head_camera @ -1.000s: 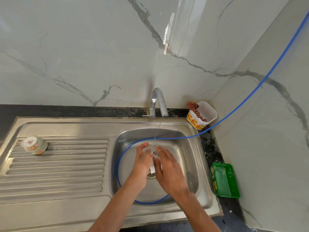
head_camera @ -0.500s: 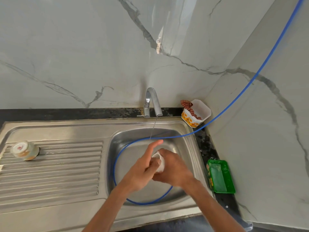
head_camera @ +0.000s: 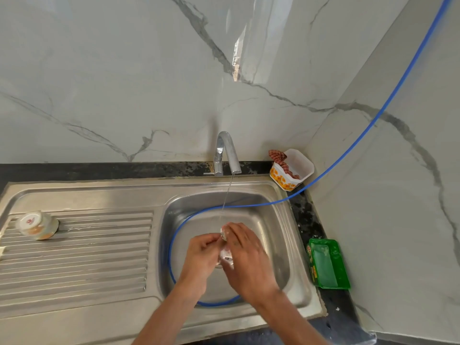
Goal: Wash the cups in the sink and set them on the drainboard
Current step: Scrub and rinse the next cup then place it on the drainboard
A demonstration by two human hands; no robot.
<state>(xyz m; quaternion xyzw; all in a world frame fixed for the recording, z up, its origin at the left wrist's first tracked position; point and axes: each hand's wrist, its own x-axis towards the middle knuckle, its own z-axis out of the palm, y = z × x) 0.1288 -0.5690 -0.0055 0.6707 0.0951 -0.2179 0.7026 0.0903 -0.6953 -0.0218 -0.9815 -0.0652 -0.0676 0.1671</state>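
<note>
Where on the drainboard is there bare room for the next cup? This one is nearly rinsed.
The ribbed drainboard is bare from the upturned cup at its far-left corner across to the basin. The basin is crowded: both hands, blue hose, running water.

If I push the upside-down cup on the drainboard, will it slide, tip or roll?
The cup sits inverted on the ridged, wet-looking drainboard, so it probably slides along the grooves. Squat and wide-rimmed, it seems unlikely to tip. It looks ceramic, so likely fragile.
</note>
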